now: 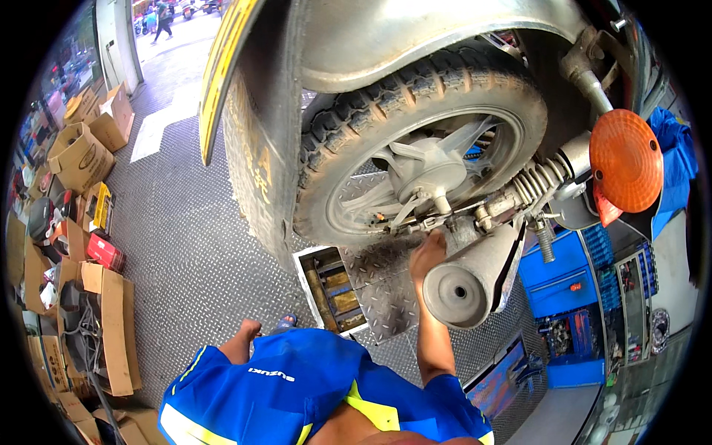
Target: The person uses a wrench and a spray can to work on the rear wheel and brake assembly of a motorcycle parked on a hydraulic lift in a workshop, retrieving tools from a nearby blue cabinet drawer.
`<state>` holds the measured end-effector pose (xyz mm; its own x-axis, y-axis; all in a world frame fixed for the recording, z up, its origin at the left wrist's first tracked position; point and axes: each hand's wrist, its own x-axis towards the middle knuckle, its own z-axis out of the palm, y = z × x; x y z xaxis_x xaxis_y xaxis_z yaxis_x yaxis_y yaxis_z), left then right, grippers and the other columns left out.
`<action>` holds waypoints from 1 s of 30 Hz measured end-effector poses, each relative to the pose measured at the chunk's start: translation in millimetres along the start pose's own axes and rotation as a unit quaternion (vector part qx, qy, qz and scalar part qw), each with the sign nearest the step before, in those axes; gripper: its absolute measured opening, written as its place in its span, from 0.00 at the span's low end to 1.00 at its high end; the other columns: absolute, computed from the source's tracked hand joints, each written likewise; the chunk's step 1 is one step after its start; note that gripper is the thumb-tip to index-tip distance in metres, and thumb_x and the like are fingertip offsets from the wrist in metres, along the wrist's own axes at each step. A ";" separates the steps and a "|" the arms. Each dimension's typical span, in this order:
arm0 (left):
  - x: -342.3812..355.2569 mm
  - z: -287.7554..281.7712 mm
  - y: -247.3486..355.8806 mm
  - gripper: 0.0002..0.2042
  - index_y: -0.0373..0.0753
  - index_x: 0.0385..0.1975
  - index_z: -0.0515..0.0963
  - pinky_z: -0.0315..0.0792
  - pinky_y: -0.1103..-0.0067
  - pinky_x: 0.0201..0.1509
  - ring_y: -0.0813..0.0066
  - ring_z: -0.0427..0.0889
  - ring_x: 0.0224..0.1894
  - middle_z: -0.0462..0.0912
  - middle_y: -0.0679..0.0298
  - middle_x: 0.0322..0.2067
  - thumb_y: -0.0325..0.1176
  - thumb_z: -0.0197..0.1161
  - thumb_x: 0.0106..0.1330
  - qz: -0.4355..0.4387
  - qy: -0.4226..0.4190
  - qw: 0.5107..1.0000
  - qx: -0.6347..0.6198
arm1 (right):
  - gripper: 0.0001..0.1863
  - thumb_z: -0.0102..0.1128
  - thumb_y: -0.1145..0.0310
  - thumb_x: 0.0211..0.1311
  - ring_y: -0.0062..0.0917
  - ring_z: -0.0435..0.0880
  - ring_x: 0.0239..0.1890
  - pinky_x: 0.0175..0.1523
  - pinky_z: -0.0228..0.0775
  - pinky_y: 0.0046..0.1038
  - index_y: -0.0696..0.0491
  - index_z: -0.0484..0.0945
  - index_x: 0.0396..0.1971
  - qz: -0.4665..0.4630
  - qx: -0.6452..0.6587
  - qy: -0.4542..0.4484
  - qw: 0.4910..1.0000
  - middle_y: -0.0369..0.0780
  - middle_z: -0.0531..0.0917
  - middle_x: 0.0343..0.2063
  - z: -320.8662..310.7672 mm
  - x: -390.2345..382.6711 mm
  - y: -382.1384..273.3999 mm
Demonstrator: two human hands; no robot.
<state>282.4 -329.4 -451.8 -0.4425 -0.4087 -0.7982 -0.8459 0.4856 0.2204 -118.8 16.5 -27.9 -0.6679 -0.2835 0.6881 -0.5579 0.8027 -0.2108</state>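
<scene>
A motorcycle's rear wheel (348, 115) with a dirty knobbly tyre and spoked hub fills the upper middle, under a silver mudguard (437, 30). My right hand (430, 252) reaches up behind the silver exhaust muffler (456, 293) to the axle fittings (437, 221) below the hub; its fingers are too hidden to read. A spring shock absorber (534, 182) and an orange round lamp (625, 159) are at the right. My left hand (249, 328) is low at the left, beside my blue-clad body, small and partly turned away; I cannot make out what it holds, if anything.
Cardboard boxes (107, 330) line the left side of the chequer-plate floor (170, 222). An open recess with a metal rim (319, 289) is under the wheel. A blue tool cabinet (560, 259) stands at the right. A person (162, 21) walks outside the doorway.
</scene>
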 end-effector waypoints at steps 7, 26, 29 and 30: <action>-8.3 -2.3 -4.1 0.14 0.40 0.30 0.87 0.81 0.66 0.47 0.54 0.86 0.47 0.87 0.52 0.39 0.46 0.74 0.56 0.236 0.031 0.914 0.328 | 0.12 0.55 0.66 0.69 0.49 0.86 0.33 0.35 0.77 0.41 0.61 0.78 0.33 0.245 0.097 -0.320 0.910 0.56 0.84 0.29 -13.9 -10.5 -1.4; -16.3 6.1 -1.8 0.14 0.32 0.42 0.84 0.82 0.65 0.46 0.56 0.88 0.45 0.87 0.50 0.44 0.29 0.58 0.60 0.062 -0.021 0.996 0.054 | 0.15 0.53 0.55 0.75 0.25 0.73 0.30 0.31 0.68 0.28 0.52 0.79 0.40 0.395 0.779 -0.336 0.353 0.40 0.81 0.35 -23.3 46.7 33.0; -13.5 11.2 -2.5 0.13 0.32 0.39 0.85 0.82 0.63 0.48 0.53 0.87 0.46 0.87 0.51 0.43 0.30 0.59 0.59 0.022 0.007 0.998 -0.058 | 0.13 0.54 0.60 0.74 0.22 0.72 0.29 0.30 0.68 0.24 0.55 0.78 0.39 0.402 0.794 -0.348 0.294 0.40 0.81 0.33 -30.6 55.0 29.7; -14.2 12.2 -3.5 0.13 0.32 0.39 0.85 0.82 0.63 0.47 0.53 0.87 0.45 0.87 0.51 0.43 0.30 0.58 0.60 0.019 0.004 0.997 -0.078 | 0.12 0.56 0.61 0.73 0.21 0.72 0.28 0.29 0.67 0.23 0.56 0.78 0.38 0.413 0.793 -0.344 0.289 0.40 0.81 0.33 -31.3 56.4 29.3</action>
<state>295.3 -315.9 -448.0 -0.4761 -0.3986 -0.7838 -0.8648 0.3741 0.3350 -157.3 40.4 26.5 -0.5318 -0.8132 -0.2364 0.7704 -0.3487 -0.5337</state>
